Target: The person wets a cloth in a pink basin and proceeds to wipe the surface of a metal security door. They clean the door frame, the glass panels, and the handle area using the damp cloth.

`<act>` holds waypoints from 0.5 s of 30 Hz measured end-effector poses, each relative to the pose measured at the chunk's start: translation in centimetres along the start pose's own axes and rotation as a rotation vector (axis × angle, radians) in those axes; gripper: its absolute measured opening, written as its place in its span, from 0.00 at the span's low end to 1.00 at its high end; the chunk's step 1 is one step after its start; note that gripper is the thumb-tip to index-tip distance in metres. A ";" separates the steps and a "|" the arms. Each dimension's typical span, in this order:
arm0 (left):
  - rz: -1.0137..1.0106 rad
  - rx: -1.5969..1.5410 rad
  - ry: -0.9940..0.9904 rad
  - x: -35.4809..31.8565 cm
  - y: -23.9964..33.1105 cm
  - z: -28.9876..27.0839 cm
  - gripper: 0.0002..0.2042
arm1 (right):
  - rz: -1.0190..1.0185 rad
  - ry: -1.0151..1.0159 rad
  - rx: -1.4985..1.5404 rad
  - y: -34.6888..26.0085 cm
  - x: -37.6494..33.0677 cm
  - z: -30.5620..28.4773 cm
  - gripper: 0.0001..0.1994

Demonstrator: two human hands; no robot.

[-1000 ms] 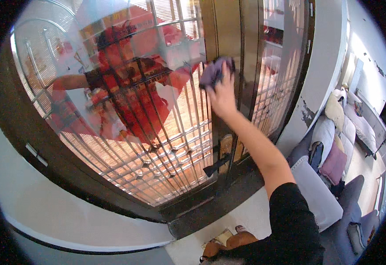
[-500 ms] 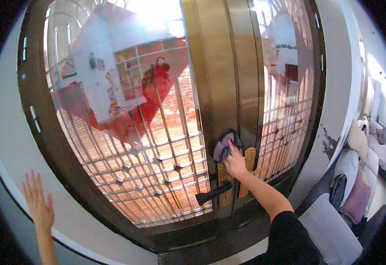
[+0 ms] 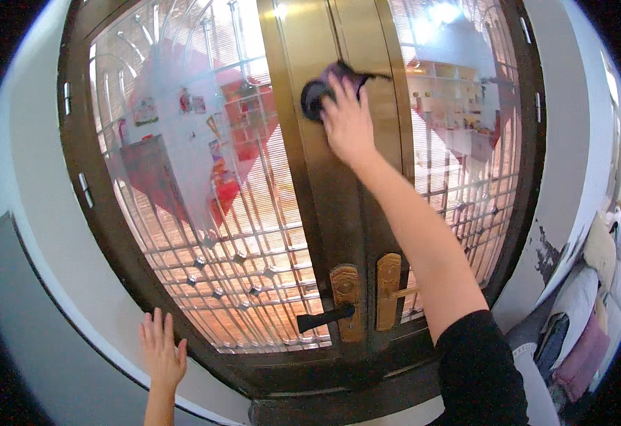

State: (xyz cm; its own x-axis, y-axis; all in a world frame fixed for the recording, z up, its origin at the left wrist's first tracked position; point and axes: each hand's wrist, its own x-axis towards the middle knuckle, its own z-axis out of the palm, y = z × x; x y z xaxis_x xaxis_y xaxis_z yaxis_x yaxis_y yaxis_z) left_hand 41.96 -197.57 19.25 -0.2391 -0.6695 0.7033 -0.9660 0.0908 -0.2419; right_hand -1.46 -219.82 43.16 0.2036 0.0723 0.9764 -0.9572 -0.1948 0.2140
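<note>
Cloth (image 3: 325,85) — dark, soft and light, likely bunches easily; pressed high on door stile (image 3: 346,213) | right hand (image 3: 346,117) flattened over it, fingers curled on its top edge | left hand (image 3: 160,348) open, spread on wall (image 3: 76,341), low left

Purple cloth (image 3: 325,89) mostly covered by right hand (image 3: 347,121); only bunched edges showing, fingertips buried in it. Second door lever (image 3: 404,292) cut short behind the forearm. Left hand (image 3: 160,349) seen from the back, palm contact with the wall unclear, forearm cut off at lower edge. Items in glass reflections (image 3: 190,142) smeared, unreadable. Cushions (image 3: 594,298) at right rim squashed by lens, partly cropped.
</note>
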 end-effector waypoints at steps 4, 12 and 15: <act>-0.044 -0.053 -0.090 -3.8 3.0 -0.2 0.31 | -0.270 -0.467 0.121 -3.4 -10.7 -2.6 0.11; -0.187 -0.153 -0.149 -11.3 5.2 -0.1 0.31 | -0.154 -0.652 0.656 3.1 -16.2 -1.1 0.17; -0.212 0.035 -0.146 -13.9 5.2 -1.7 0.30 | -0.351 -0.310 0.260 2.2 -8.1 -1.2 0.11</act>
State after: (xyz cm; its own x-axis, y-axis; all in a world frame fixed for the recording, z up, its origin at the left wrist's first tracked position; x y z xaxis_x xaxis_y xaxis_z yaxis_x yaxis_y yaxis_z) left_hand 40.12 -186.55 9.37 -0.0124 -0.7706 0.6372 -0.9884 -0.0869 -0.1243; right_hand -5.46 -219.67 35.65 0.5914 -0.1080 0.7991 -0.7460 -0.4494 0.4914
